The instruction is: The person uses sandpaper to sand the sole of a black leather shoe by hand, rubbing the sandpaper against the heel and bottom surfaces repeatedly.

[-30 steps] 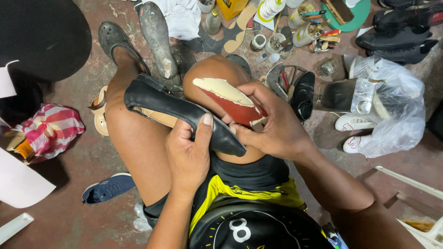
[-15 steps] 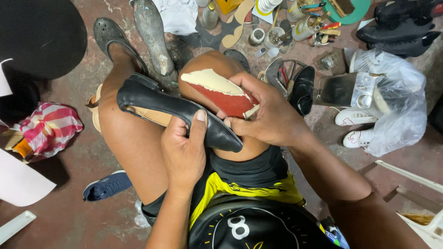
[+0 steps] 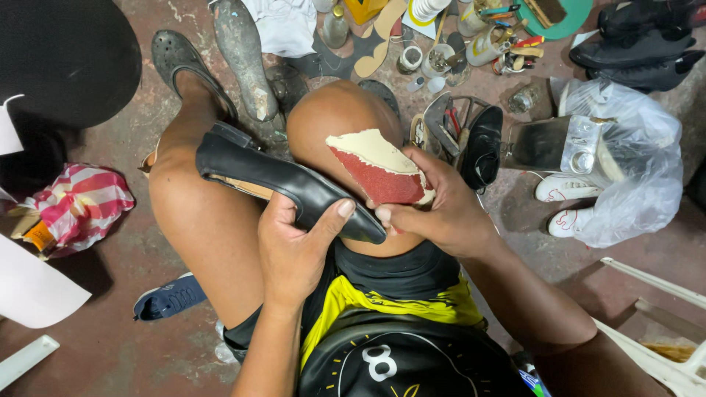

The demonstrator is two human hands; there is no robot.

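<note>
A black low-heeled shoe (image 3: pixel 272 173) lies on its side across my thighs, heel to the left, toe to the right. My left hand (image 3: pixel 294 246) grips it from below near the toe, thumb pressed on the upper. My right hand (image 3: pixel 441 209) holds a piece of red sandpaper with a cream back (image 3: pixel 379 169) against my right knee, just above the shoe's toe. Both hands meet at the toe end.
On the floor ahead lie a metal shoe last (image 3: pixel 243 55), glue pots and tools (image 3: pixel 456 44), another black shoe (image 3: pixel 482 147) and a clear plastic bag with white shoes (image 3: pixel 625 169). A striped bag (image 3: pixel 77 206) sits left, a white plastic chair (image 3: pixel 662 323) right.
The shoe has tilted slightly and my left thumb has slid nearer the toe. The right hand with the sandpaper has shifted a little toward the toe.
</note>
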